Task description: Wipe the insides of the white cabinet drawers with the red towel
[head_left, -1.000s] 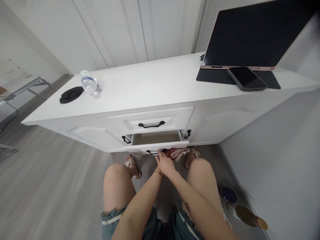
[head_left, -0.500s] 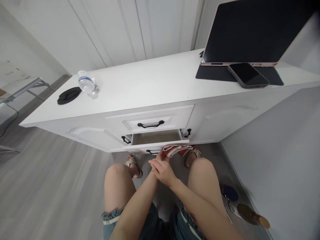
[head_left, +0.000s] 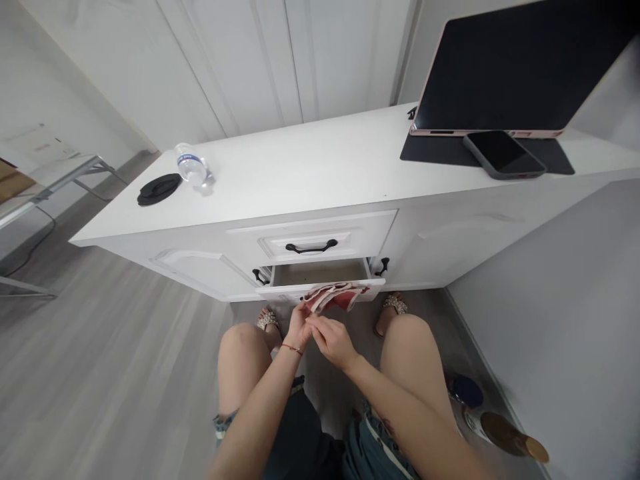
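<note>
While our left hand (head_left: 299, 325) pinches the red cloth (head_left: 341, 298) in front of the open drawer (head_left: 280, 291), our right hand (head_left: 334, 341), half curled, meets it; whether that one grips cloth, we cannot tell. We seem to be arranging folds; the next move calls for steady fingertips.

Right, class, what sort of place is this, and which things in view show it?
Probably a room in a home, though a small office is possible: there's a white cabinet with an open drawer, a laptop-like screen on top, and wood-look flooring.
</note>
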Tool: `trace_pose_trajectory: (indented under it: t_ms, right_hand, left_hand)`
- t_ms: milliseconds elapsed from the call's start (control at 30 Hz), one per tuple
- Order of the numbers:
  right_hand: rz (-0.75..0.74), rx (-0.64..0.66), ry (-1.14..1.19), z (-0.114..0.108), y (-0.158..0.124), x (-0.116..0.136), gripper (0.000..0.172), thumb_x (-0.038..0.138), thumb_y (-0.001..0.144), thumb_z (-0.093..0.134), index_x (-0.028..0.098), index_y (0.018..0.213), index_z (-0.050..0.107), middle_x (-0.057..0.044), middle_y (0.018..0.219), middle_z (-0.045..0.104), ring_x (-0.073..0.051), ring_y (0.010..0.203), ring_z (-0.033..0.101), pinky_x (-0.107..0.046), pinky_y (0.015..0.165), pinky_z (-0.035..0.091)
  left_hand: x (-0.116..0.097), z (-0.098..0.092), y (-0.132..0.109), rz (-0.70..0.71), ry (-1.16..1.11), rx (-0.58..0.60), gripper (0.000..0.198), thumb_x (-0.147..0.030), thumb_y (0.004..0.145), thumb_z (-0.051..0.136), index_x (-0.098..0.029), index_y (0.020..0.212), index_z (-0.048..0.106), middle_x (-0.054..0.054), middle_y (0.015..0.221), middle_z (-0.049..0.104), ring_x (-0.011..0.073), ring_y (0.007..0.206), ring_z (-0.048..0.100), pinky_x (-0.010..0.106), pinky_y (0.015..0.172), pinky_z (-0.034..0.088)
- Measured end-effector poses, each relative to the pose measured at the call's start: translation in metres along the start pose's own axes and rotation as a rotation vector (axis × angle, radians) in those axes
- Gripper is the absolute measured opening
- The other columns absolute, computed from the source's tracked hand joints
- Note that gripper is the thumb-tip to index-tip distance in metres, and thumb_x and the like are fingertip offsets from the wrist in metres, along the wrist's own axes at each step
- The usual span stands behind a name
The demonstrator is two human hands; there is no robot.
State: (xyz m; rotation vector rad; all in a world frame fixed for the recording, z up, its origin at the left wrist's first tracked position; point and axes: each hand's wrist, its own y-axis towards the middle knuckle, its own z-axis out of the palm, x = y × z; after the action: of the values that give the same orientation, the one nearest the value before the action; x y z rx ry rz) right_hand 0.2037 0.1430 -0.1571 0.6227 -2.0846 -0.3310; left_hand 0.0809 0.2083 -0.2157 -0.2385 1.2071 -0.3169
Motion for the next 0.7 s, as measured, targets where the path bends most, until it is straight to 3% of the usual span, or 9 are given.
trace_pose_trajectory:
  t_ms: [167,267,467,567,700]
  right_hand:
    - [0.020,-0.046,-0.002,-0.002,-0.003,0.003,0.032,0.023,0.095,0.034,0.019,0.108,0.063,-0.007,0.083,0.069,-0.017,0.078,0.064,-0.031,0.076,0.051]
    - [0.061,-0.099,0.023,-0.004,-0.005,0.001,0.031,0.025,0.095,0.033,0.018,0.104,0.062,-0.008,0.086,0.068,-0.017,0.081,0.063,-0.031,0.078,0.050]
    - [0.328,-0.174,0.064,0.002,-0.002,-0.019,0.030,0.032,0.095,0.032,0.019,0.103,0.058,-0.008,0.096,0.067,-0.018,0.088,0.063,-0.030,0.082,0.049]
    - [0.447,-0.120,0.023,0.010,-0.001,-0.035,0.027,0.031,0.093,0.036,0.018,0.106,0.056,-0.009,0.098,0.067,-0.020,0.088,0.064,-0.031,0.081,0.048]
    - [0.619,0.059,-0.112,0.022,-0.001,-0.050,0.030,0.026,0.090,0.041,0.017,0.115,0.055,-0.006,0.092,0.070,-0.021,0.083,0.066,-0.029,0.076,0.047]
  left_hand:
    - [-0.029,-0.028,-0.018,0.082,0.045,0.068,0.048,-0.034,0.088,0.027,-0.010,0.119,0.054,0.016,0.127,0.060,0.0234,0.124,0.050,0.049,0.109,0.034]
    - [-0.044,-0.045,-0.025,0.140,0.162,0.095,0.054,-0.037,0.090,0.020,-0.008,0.125,0.050,0.017,0.132,0.055,0.0230,0.127,0.047,0.048,0.110,0.032]
    - [-0.061,-0.079,-0.039,0.214,0.089,0.062,0.050,-0.038,0.091,0.027,-0.010,0.123,0.052,0.017,0.131,0.056,0.0242,0.128,0.046,0.049,0.113,0.025]
    - [-0.067,-0.098,-0.046,0.211,-0.019,-0.003,0.045,-0.034,0.091,0.030,-0.010,0.122,0.052,0.016,0.130,0.057,0.0242,0.128,0.046,0.049,0.112,0.027]
    - [-0.081,-0.123,-0.058,0.147,-0.362,-0.090,0.042,-0.020,0.091,0.030,-0.009,0.127,0.047,0.018,0.132,0.055,0.0234,0.129,0.043,0.044,0.103,0.042]
